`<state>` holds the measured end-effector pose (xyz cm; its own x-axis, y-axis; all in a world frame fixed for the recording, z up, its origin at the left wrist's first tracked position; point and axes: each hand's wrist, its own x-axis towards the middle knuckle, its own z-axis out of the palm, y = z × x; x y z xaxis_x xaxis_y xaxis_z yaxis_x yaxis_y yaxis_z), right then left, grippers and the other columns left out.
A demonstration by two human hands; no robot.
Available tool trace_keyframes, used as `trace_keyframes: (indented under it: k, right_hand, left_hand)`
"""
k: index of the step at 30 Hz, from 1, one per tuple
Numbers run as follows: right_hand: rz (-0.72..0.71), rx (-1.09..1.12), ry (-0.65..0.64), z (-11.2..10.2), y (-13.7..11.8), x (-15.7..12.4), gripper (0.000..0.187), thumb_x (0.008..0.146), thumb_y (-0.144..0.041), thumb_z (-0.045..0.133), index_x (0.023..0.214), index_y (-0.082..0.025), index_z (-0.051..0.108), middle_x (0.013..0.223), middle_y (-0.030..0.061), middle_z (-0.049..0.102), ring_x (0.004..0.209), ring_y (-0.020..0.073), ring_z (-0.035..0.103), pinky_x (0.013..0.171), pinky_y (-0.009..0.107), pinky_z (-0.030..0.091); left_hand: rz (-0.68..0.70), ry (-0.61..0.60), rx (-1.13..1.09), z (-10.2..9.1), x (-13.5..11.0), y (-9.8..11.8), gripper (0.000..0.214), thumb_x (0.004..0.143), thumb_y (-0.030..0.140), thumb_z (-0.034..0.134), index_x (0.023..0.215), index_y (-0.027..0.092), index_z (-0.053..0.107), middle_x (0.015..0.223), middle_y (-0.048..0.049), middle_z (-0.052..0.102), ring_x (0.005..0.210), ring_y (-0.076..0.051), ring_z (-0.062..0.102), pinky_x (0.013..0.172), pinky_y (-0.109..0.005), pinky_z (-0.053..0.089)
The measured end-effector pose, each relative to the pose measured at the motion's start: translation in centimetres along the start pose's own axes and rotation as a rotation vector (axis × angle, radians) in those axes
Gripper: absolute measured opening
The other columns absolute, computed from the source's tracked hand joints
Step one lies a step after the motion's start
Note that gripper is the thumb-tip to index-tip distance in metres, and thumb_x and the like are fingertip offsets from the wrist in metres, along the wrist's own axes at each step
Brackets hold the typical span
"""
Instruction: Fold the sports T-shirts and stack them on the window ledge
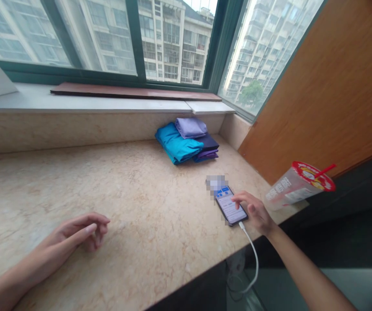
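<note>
A smartphone lies face up near the right end of the stone counter, its screen lit and its upper part blurred out. My right hand is over the phone's right side, index finger stretched to the screen, the other fingers loosely bent and holding nothing. A white charging cable is plugged into the phone's near end and hangs over the counter edge. My left hand rests on the counter at the lower left, fingers loosely curled and apart, with nothing in it.
Folded cloths in blue, lilac and dark purple are stacked by the back wall. A plastic cup with a red lid and straw stands at the right edge. Behind the counter runs a window sill with a long board.
</note>
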<state>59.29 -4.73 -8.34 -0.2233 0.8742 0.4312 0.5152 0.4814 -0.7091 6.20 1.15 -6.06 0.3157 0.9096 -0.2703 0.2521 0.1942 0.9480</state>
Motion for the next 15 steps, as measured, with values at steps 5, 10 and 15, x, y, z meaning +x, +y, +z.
trace_keyframes:
  k: [5, 10, 15]
  right_hand:
    - [0.004, -0.128, 0.030, 0.12, 0.06, 0.18, 0.050, 0.106, -0.051, 0.027, 0.120, -0.026, 0.069, 0.128, 0.0110, 0.064, 0.124, 0.0310, 0.055, 0.105, 0.051, 0.040]
    - [-0.014, -0.092, 0.064, 0.02, 0.21, 0.02, 0.051, 0.106, -0.051, 0.027, 0.117, -0.025, 0.070, 0.125, 0.0117, 0.066, 0.122, 0.0304, 0.059, 0.104, 0.050, 0.044]
    - [-0.024, -0.075, 0.079, -0.10, 0.09, -0.11, 0.053, 0.106, -0.052, 0.027, 0.113, -0.025, 0.071, 0.117, 0.0116, 0.069, 0.115, 0.0298, 0.062, 0.099, 0.048, 0.048]
  left_hand:
    - [0.002, -0.012, 0.017, -0.04, 0.08, -0.09, 0.043, 0.074, 0.065, 0.076, 0.090, 0.025, 0.079, 0.078, -0.0059, 0.070, 0.066, -0.021, 0.065, 0.059, -0.030, 0.057]
    - [0.010, -0.007, 0.017, 0.04, -0.04, 0.05, 0.043, 0.074, 0.065, 0.076, 0.090, 0.025, 0.080, 0.077, -0.0059, 0.070, 0.066, -0.021, 0.066, 0.059, -0.030, 0.056]
    - [0.013, 0.005, 0.009, 0.16, -0.19, 0.27, 0.041, 0.074, 0.063, 0.077, 0.089, 0.024, 0.080, 0.077, -0.0060, 0.070, 0.065, -0.021, 0.066, 0.058, -0.030, 0.056]
